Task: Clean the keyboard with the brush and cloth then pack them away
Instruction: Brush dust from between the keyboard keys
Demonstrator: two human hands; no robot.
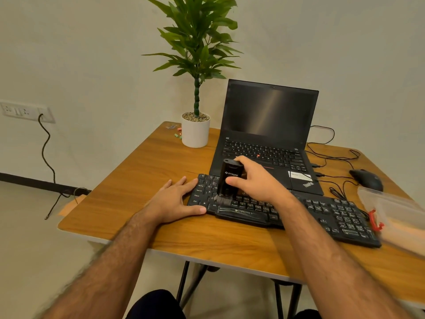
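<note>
Looking down from the head camera, the brushing step is in hand: the right hand (255, 180) grips the black brush (228, 180) upright, fingers and thumb wrapped round its body, bristles down on the left-hand keys of the keyboard (287, 210). The left hand (177, 199) lies flat and relaxed, fingers straight, steadying the keyboard's left end against the counter (142, 180). The keyboard sits across the counter's near side, just in front of an open laptop (266, 139), with a mouse (366, 179) beyond its right end. Most of the keys to the right look untouched, so the next move likely calls for sweeping the bristles along the rows rightward — with light pressure. A clear container with a red clip (391, 215) is cut off at the right edge — probably the storage box, though blurred. No cloth can be made out anywhere, and the bristle tips are smeared.
</note>
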